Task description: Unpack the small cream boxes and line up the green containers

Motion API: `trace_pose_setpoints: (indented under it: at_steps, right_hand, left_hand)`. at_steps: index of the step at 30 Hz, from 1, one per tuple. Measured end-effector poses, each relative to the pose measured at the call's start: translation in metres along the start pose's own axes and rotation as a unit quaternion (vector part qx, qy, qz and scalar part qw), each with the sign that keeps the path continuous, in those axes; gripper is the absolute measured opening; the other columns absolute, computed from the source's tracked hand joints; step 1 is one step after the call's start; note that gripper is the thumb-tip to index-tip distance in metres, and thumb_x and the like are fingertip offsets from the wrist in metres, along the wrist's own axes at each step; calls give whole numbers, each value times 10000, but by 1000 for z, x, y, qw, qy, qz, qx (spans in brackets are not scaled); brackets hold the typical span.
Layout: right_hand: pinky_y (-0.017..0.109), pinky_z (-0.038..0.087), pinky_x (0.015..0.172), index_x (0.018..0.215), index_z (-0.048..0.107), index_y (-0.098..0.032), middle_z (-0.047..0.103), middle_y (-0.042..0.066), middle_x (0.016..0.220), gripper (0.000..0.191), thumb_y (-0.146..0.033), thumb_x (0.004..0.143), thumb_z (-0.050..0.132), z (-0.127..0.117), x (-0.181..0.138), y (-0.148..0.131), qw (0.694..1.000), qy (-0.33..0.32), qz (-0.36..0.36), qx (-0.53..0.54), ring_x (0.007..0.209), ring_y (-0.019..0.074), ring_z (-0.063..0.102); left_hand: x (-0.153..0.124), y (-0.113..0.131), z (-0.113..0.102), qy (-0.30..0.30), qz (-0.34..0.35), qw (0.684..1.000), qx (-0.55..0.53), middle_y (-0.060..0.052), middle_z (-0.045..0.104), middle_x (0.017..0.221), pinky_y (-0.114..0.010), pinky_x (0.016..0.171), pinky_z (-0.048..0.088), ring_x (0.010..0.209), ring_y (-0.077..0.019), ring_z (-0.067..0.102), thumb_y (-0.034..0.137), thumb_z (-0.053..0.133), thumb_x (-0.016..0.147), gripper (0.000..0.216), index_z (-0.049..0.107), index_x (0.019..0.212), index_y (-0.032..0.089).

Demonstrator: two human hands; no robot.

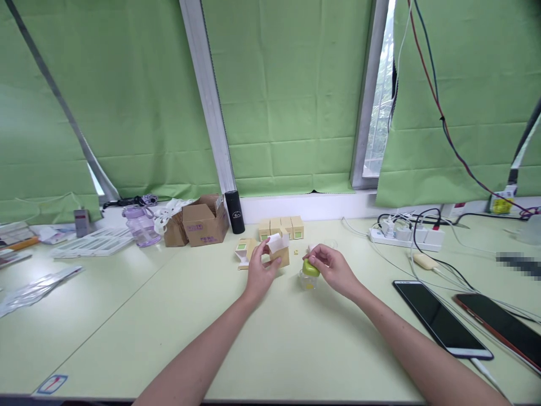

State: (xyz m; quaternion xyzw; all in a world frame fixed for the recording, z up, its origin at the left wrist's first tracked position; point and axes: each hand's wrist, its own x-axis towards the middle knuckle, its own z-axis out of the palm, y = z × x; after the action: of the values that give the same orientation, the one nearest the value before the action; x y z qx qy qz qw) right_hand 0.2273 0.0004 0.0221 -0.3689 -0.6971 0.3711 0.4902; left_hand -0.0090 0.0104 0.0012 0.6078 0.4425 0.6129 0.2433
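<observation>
My left hand [261,272] is closed around a small tan cardboard box [282,258] whose whitish flap stands up. To its right, my right hand [333,269] grips the green lid [311,267] of a small clear jar [308,281], with a bit of yellow showing low on the jar. Left of my left hand lies another small tan box [244,247], its flap folded out. Behind the hands stand several similar tan boxes [281,226] in a group. A tiny yellow-green piece [296,252] rests on the table between the two hands.
A brown carton [205,223], a black bottle [235,212] and a purple jug [141,228] stand at the back left. On the right are a power strip [406,237] with cables, a tablet [442,318] and a phone [502,321].
</observation>
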Motion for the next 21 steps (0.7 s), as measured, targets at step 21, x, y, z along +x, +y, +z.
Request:
trace_pose_setpoints:
  at_steps: [21]
  right_hand:
    - [391,522,844,929,678,-245,773,50,978,185,-399,942,577,10,0,33,996,-25,-6,-90,912,239,691]
  left_hand:
    - [6,-5,-1,-29,-179,928,-325,-70,733,1181,-371,798,617,1026,-247,720,408,904,709,708,554,1300,242]
